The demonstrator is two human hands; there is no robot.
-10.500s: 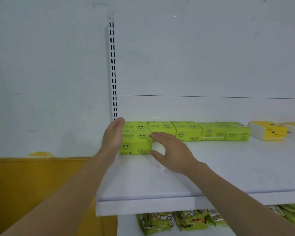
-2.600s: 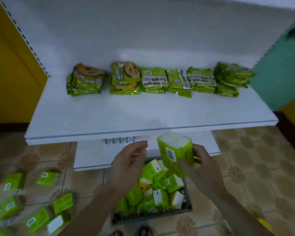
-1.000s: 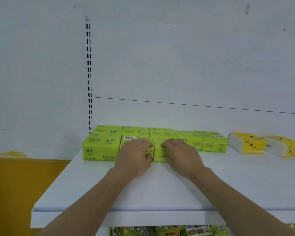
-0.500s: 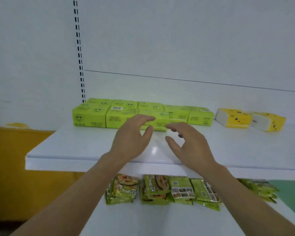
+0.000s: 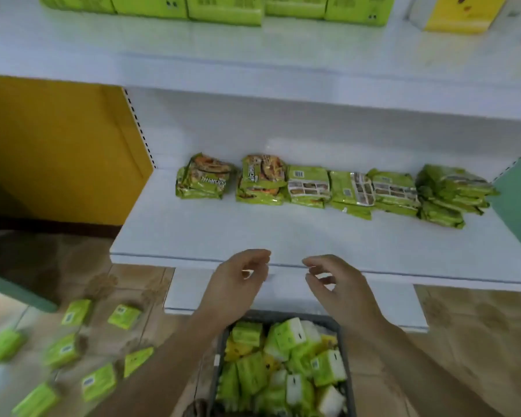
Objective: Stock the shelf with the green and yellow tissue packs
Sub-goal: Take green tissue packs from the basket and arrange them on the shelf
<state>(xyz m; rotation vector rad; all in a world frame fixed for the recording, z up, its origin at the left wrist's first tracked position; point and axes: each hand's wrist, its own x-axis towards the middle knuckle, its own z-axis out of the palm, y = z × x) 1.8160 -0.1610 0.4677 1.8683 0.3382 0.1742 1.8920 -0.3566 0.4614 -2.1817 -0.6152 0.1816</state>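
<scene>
A dark grey basket on the floor below me is heaped with green and yellow tissue packs. My left hand and my right hand hover above the basket's far rim, both empty with fingers curled and apart. A row of green tissue packs lines the top shelf at the upper edge of the view, with a yellow tissue pack to their right.
The lower white shelf carries a row of green noodle packets along its back. Several green packs lie scattered on the tiled floor at the left. A yellow wall panel stands left of the shelf.
My view has dropped from the top shelf to the basket on the floor. Both hands left the placed green packs and came down, empty, over the basket.
</scene>
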